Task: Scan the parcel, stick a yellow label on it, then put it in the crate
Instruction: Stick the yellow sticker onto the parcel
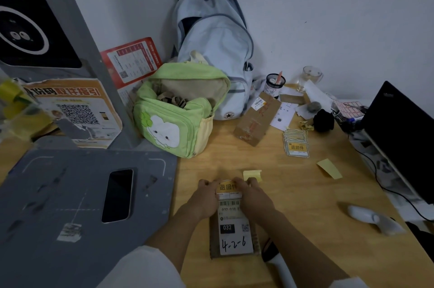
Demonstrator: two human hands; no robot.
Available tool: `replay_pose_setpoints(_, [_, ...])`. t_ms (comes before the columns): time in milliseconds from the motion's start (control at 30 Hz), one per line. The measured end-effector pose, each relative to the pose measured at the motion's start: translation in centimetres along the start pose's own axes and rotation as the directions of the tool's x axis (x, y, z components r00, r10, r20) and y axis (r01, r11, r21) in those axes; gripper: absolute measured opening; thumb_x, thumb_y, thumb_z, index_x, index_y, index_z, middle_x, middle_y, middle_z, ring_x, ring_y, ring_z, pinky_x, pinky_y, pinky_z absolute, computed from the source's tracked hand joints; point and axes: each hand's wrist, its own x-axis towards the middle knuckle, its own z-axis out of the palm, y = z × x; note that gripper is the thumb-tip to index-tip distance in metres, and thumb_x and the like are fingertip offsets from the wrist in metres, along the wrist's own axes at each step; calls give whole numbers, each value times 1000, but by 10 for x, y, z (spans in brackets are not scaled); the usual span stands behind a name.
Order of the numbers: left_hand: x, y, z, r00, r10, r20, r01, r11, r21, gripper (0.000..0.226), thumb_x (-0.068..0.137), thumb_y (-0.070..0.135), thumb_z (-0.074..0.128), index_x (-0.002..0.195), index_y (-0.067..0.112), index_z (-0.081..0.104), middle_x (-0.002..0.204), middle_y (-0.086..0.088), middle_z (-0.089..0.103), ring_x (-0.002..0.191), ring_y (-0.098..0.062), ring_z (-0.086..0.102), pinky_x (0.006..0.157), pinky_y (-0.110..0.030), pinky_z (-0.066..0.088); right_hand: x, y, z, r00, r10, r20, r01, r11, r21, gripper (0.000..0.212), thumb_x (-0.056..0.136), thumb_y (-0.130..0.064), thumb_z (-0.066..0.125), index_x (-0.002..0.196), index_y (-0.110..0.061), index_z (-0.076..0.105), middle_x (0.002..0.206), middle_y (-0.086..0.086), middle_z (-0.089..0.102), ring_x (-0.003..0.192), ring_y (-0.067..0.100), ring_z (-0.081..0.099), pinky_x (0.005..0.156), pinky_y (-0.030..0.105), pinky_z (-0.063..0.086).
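Note:
A small brown parcel lies on the wooden desk in front of me, its white shipping label marked "032" and "4-2-6" facing up. A yellow label sits at the parcel's far end. My left hand and my right hand press on either side of this label, fingertips on its top corners. A stack of spare yellow labels rests to the right. No crate is in view.
A grey scanner stand with a black phone is at left. A green bag, a pale backpack, a second brown box, peeled yellow backings, a white handheld scanner and a laptop surround the parcel.

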Motion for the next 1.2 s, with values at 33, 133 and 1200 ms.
replay_pose_setpoints(33, [1, -1, 0, 1000, -8, -10, 8, 999, -40, 53, 97, 16, 39, 148, 27, 27, 144, -13, 25, 122, -28, 47, 107, -33, 42, 1, 2, 2, 1000, 11, 3, -11, 998, 55, 58, 91, -17, 42, 145, -34, 30, 134, 11, 40, 111, 31, 56, 89, 43, 53])
replay_pose_setpoints(133, [-2, -1, 4, 996, -57, -64, 45, 982, -181, 53, 97, 15, 43, 147, 17, 28, 145, -12, 33, 125, -24, 47, 108, -30, 39, 0, 7, 9, 1000, 10, -25, -4, 973, 229, 55, 96, -18, 34, 149, -30, 26, 131, 14, 46, 102, 29, 60, 83, 39, 54])
replay_pose_setpoints(1200, [-30, 184, -94, 986, 120, -112, -164, 757, -633, 41, 91, 44, 53, 114, 11, 59, 98, -9, 76, 85, -26, 73, 69, -35, 58, -71, -9, -183, 903, 403, -150, 36, 276, 960, 55, 85, -54, 60, 124, -18, 45, 110, 4, 63, 95, 23, 62, 78, 40, 50])
